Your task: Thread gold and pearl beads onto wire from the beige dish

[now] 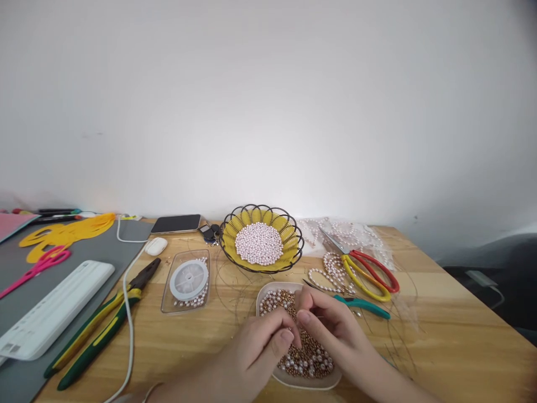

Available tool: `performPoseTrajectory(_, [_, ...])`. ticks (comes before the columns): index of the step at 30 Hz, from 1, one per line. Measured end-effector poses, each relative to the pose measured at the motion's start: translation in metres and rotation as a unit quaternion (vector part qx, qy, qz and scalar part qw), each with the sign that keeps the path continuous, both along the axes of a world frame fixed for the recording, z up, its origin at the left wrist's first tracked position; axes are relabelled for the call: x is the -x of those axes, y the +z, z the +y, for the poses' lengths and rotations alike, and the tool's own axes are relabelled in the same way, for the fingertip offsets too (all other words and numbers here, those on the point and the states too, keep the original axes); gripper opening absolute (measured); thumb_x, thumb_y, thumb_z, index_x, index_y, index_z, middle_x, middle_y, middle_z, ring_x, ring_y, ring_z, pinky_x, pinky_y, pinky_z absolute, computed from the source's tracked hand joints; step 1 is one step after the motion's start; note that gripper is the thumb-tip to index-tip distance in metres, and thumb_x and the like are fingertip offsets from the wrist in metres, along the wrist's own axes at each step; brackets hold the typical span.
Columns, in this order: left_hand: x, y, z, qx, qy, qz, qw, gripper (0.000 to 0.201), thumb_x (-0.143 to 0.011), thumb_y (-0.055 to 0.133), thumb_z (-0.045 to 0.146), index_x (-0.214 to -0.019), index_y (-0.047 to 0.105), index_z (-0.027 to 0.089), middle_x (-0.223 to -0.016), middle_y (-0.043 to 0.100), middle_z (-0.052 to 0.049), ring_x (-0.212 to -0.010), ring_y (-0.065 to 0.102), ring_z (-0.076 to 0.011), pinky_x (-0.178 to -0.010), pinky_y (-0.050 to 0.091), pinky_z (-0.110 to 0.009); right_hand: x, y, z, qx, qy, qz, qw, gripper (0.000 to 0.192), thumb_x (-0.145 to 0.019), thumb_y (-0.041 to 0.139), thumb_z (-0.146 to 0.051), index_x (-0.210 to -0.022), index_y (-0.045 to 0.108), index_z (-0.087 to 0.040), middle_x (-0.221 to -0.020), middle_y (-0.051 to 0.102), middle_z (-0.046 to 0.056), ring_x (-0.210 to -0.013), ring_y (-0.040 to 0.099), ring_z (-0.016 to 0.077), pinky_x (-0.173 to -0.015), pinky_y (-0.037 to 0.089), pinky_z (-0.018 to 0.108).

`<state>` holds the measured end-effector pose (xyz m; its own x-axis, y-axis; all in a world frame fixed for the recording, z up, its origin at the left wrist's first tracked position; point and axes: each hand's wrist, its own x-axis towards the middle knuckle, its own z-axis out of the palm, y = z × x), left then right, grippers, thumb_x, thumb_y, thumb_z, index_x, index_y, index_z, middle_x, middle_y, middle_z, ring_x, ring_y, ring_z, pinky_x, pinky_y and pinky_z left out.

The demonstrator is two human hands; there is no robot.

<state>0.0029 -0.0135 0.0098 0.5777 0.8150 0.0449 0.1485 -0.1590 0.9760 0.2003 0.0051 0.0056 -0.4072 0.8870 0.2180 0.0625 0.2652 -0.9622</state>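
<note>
Both hands meet over a shallow pale tray (331, 383) of brown and pinkish-white beads (308, 366). My left hand (262, 347) is closed, its thumb and forefinger brought together. Beside it, my right hand (335, 327) is closed in a pinch, its fingertips close to the left ones. Whatever lies between the fingers is too small to make out. Just past my right hand lie teal-handled pliers (364, 306), a string of pearly beads (331, 271) and scissors (369, 274) with red and yellow handles.
Behind the tray stands a yellow-and-black woven basket (293, 252) of pale beads. A clear box (168, 299) with a thread spool (188, 280) is left of it. Large pliers (104, 324), a white cable (128, 319), a power strip (59, 310) and a phone (176, 224) lie further left.
</note>
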Motion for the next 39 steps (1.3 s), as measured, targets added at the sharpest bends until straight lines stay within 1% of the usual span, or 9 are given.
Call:
performPoseTrajectory(7, [-0.003,-0.005,0.002,0.012,0.019,-0.024,0.999,0.051,-0.105,0.029,0.063,-0.089,0.052,0.021,-0.076,0.045,0.001,-0.073,0.045,-0.0176,-0.069,0.035,-0.030,0.002,0.000,0.005,0.000,-0.020,0.017,1.000,0.041,-0.103,0.048,-0.056,-0.079,0.053,-0.023,-0.066,0.046,-0.003,-0.059,0.040,0.0143,-0.054,0.033,0.027])
performPoseTrajectory(10, [-0.004,-0.005,0.004,0.020,0.028,-0.038,0.999,0.049,-0.105,0.031,0.063,-0.088,0.051,0.021,-0.077,0.044,0.001,-0.074,0.044,-0.0172,-0.071,0.035,-0.030,-0.008,0.014,0.015,-0.018,-0.058,0.011,0.998,0.042,-0.105,0.041,-0.056,-0.084,0.056,-0.023,-0.066,0.045,-0.004,-0.057,0.039,0.0146,-0.053,0.034,0.028])
performPoseTrajectory(13, [-0.004,-0.008,0.005,0.036,0.038,-0.041,0.998,0.049,-0.105,0.032,0.063,-0.089,0.051,0.021,-0.076,0.042,0.002,-0.073,0.042,-0.0168,-0.070,0.034,-0.030,-0.039,0.032,0.034,-0.062,-0.143,-0.093,0.983,0.038,-0.103,0.042,-0.055,-0.084,0.054,-0.024,-0.070,0.048,-0.001,-0.062,0.046,0.0170,-0.057,0.039,0.029])
performPoseTrajectory(15, [-0.003,-0.009,0.005,0.041,0.044,-0.041,0.997,0.050,-0.104,0.033,0.065,-0.089,0.051,0.021,-0.076,0.041,0.002,-0.072,0.040,-0.0168,-0.070,0.033,-0.030,-0.071,0.036,0.049,-0.078,-0.190,-0.240,0.949,0.038,-0.099,0.043,-0.056,-0.081,0.054,-0.025,-0.065,0.050,-0.001,-0.059,0.048,0.0188,-0.055,0.038,0.031])
performPoseTrajectory(18, [-0.003,-0.010,0.005,0.057,0.054,-0.051,0.996,0.053,-0.102,0.033,0.068,-0.088,0.051,0.020,-0.076,0.039,0.002,-0.071,0.037,-0.0165,-0.071,0.033,-0.030,-0.119,0.021,0.071,-0.038,-0.277,-0.433,0.857,0.032,-0.091,0.048,-0.053,-0.081,0.058,-0.024,-0.075,0.067,0.006,-0.068,0.063,0.0245,-0.062,0.047,0.034])
performPoseTrajectory(23, [-0.003,-0.009,0.005,0.074,0.071,-0.067,0.992,0.054,-0.101,0.037,0.069,-0.087,0.053,0.020,-0.076,0.039,0.002,-0.072,0.036,-0.0166,-0.070,0.032,-0.029,-0.152,-0.027,0.096,-0.032,-0.321,-0.488,0.811,0.021,-0.071,0.065,-0.040,-0.065,0.050,-0.026,-0.071,0.069,0.012,-0.071,0.067,0.0327,-0.063,0.047,0.038])
performPoseTrajectory(29, [-0.004,-0.011,0.005,0.110,0.098,-0.082,0.986,0.055,-0.097,0.041,0.073,-0.085,0.052,0.020,-0.072,0.034,0.004,-0.069,0.034,-0.0161,-0.067,0.029,-0.029,-0.158,-0.045,0.098,-0.049,-0.350,-0.486,0.800,0.025,-0.067,0.069,-0.041,-0.064,0.048,-0.027,-0.060,0.065,0.006,-0.057,0.065,0.0283,-0.052,0.042,0.033])
performPoseTrajectory(35, [-0.001,-0.014,0.004,0.099,0.115,-0.066,0.986,0.052,-0.101,0.039,0.067,-0.087,0.054,0.020,-0.078,0.043,0.001,-0.075,0.040,-0.0173,-0.072,0.034,-0.029,-0.180,-0.022,0.089,-0.112,-0.411,-0.434,0.794,0.038,-0.080,0.067,-0.059,-0.079,0.047,-0.027,-0.062,0.064,0.006,-0.053,0.062,0.0262,-0.049,0.041,0.033])
performPoseTrajectory(39, [-0.001,-0.012,0.004,0.085,0.095,-0.078,0.989,0.052,-0.103,0.037,0.066,-0.087,0.053,0.019,-0.079,0.043,0.001,-0.074,0.040,-0.0165,-0.073,0.035,-0.028,-0.174,-0.007,0.083,-0.167,-0.401,-0.393,0.811,0.037,-0.085,0.068,-0.057,-0.090,0.049,-0.025,-0.072,0.065,0.005,-0.055,0.059,0.0210,-0.050,0.041,0.030])
